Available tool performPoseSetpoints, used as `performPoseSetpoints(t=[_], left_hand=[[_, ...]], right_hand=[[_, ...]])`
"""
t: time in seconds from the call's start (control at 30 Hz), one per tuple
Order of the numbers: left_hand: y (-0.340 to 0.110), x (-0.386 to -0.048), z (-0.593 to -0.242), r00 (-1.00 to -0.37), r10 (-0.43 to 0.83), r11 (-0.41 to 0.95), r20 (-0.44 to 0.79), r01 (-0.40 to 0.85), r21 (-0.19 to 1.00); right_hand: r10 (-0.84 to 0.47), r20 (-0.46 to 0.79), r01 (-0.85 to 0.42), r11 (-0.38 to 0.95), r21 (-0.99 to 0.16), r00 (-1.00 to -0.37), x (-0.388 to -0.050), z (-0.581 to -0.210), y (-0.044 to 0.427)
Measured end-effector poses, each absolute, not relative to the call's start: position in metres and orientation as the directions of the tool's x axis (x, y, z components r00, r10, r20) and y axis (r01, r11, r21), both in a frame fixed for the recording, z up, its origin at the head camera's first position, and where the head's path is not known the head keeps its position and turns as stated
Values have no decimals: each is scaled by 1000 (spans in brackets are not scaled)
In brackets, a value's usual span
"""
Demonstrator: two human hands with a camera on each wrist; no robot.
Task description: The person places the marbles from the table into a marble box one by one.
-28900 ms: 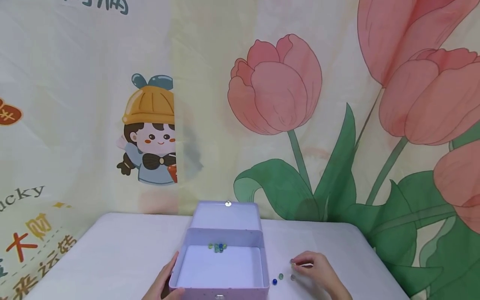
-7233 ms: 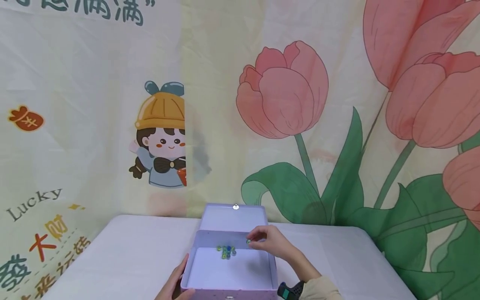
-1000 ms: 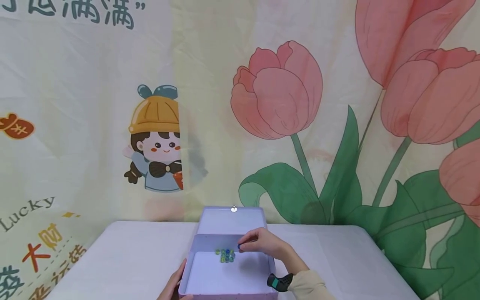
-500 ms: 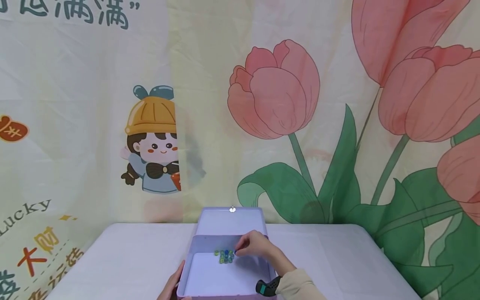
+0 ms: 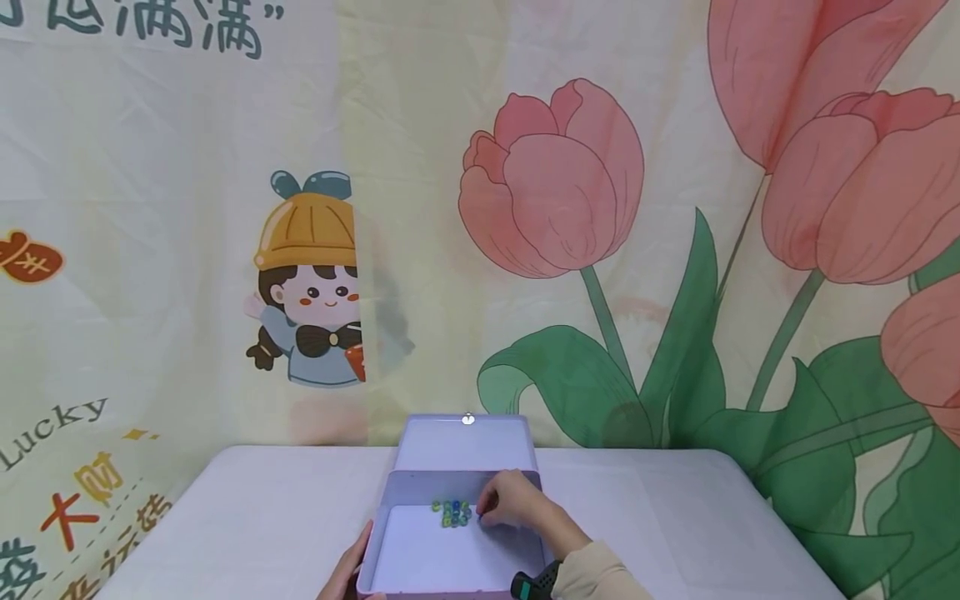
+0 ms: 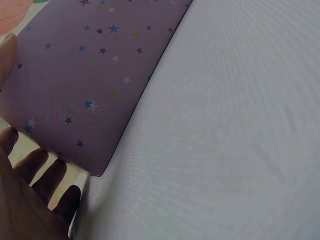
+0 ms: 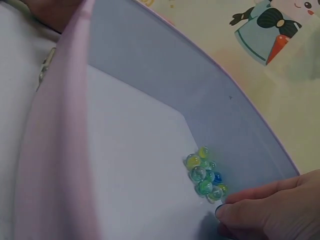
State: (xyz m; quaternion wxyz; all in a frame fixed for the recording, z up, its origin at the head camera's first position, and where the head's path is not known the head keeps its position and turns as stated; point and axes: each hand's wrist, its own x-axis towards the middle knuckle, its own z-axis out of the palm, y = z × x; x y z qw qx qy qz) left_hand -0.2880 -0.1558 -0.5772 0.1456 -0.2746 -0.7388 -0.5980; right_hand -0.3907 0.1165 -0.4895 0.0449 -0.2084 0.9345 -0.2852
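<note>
A lilac tin box with its lid raised stands on the white table. Near its back wall, on the box floor, lies a cluster of green, yellow and blue glass marbles. My right hand is inside the box, just right of the cluster. Its thumb and fingers pinch a blue marble, mostly hidden behind the thumb in the right wrist view. At the box's left side my left hand grips the front corner. In the left wrist view its fingers bend along the star-patterned wall's edge.
The box lid leans back behind the box, with a metal clasp at its top. White cloth covers the table, which reaches to a printed curtain with tulips. A dark band sits on my right wrist.
My right hand has come down into the box with the blue marble, toward the floor beside the cluster. Half a minute ago several marbles lay outside on the right. My left hand keeps its place.
</note>
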Motion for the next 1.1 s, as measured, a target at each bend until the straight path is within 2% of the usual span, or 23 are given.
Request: performPoseSetpoints(t=[0.23,0.47,0.7,0.83,0.93,1.1], left_hand=[[-157,-287,-573,-830,252,136,498,540,831],[-159,-290,-576,-792,280,110,542,588,802],[-161,-289,-581,-764,304,62,569,612,789],[-162,-287,-581,-770,281,90,573,616,783],[-160,-283,-577,-816,236,140,527,566,813],[-156,-275,-560,-930,195,134,312,340,931]], right_hand=[[-424,50,-387,765,-514,-904,-392,-493,115],[-434,75,-411,763,-499,-898,-390,-494,113],[-418,83,-390,732,-559,-905,-389,-495,113],[-424,119,-401,678,-615,-898,-386,-489,117],[-412,145,-398,634,-663,-900,-382,-477,125],[-358,179,-367,574,-732,-916,-371,-453,139]])
